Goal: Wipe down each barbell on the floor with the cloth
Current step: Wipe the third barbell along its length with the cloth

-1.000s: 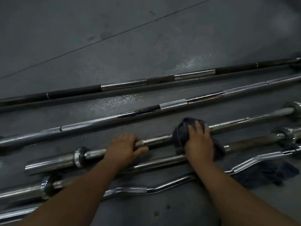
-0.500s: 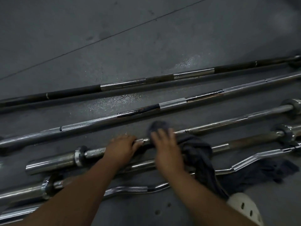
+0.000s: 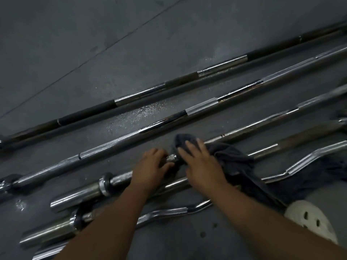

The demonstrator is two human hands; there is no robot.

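The person's left hand (image 3: 150, 167) grips the third barbell (image 3: 262, 121), counted from the far side. Its fingers curl over the top of the shaft and the thumb tucks in on the near side, just up the bar from the collar and thick chrome sleeve. A short knurled stretch of shaft shows just beyond that grip. Right after it comes the dark grey cloth (image 3: 231, 156), bunched over the bar. The right hand (image 3: 201, 164) lies on top of the cloth, fingers nearly straight and a little apart, pressing it down onto the shaft. Whether the thumb wraps under cannot be told. The loose end of the cloth trails off the near side of the bar, across the next bars.

Beyond this barbell lies a knurled chrome bar (image 3: 201, 107), and beyond that a black-and-chrome bar (image 3: 180, 79), both roughly parallel to it. A wet, glistening patch (image 3: 146, 111) marks the grey floor (image 3: 93, 53) between those two. On the near side of the wiped barbell runs another straight bar (image 3: 266, 149), then a wavy curl bar (image 3: 169, 211). A white perforated shoe (image 3: 309, 222) sits on the near side too, just past the cloth's trailing end.
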